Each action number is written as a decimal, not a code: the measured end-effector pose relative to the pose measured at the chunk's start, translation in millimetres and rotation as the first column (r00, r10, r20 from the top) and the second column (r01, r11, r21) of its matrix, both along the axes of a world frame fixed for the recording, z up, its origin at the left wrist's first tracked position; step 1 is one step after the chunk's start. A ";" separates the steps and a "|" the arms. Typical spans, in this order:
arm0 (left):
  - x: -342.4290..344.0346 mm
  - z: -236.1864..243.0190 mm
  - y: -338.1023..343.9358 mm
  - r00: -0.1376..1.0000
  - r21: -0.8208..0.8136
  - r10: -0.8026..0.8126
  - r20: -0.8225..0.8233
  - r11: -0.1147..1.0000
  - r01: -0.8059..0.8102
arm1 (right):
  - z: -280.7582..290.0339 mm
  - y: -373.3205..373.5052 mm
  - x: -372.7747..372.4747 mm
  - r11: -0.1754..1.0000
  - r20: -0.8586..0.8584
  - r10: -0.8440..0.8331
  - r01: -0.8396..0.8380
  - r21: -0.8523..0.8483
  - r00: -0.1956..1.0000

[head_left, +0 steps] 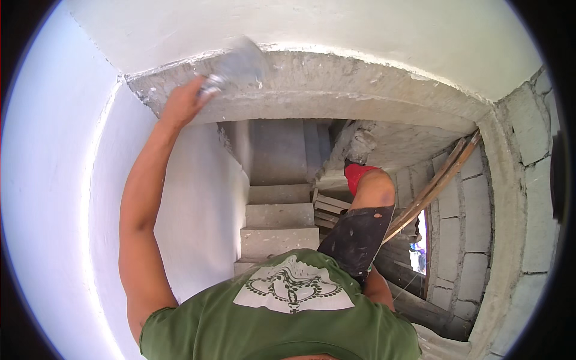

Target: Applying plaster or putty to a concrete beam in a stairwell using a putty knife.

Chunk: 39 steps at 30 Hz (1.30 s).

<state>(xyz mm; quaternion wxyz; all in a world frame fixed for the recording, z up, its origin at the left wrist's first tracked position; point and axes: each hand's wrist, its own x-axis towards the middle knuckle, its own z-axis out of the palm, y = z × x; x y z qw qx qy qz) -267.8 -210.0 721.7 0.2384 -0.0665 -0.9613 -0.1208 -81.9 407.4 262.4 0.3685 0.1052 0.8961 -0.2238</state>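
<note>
With my left arm stretched up and forward, my left hand (185, 103) is closed round the handle of a putty knife (245, 63). Its wide grey blade is smeared by motion and lies over the rough concrete beam (360, 81), near the white-coated surface above. Whether the blade touches the beam I cannot tell. Part of my right arm (378, 288) shows beside my dark shorts, but the hand itself is hidden. One bent leg with a red covering (358, 174) at its lower part stretches forward, its foot near a concrete ledge.
Concrete steps (280, 216) descend below me between a smooth white wall (204, 174) and some wooden slats (330, 207). Long wooden boards (435, 186) lean at the right, before a bare block wall (474, 216) with an opening (419, 249).
</note>
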 end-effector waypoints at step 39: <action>135.0 -194.8 198.2 0.989 0.778 0.107 0.103 0.610 -0.147 | 452.4 -244.5 -252.1 0.649 -0.859 -0.112 -0.618 -0.443 0.499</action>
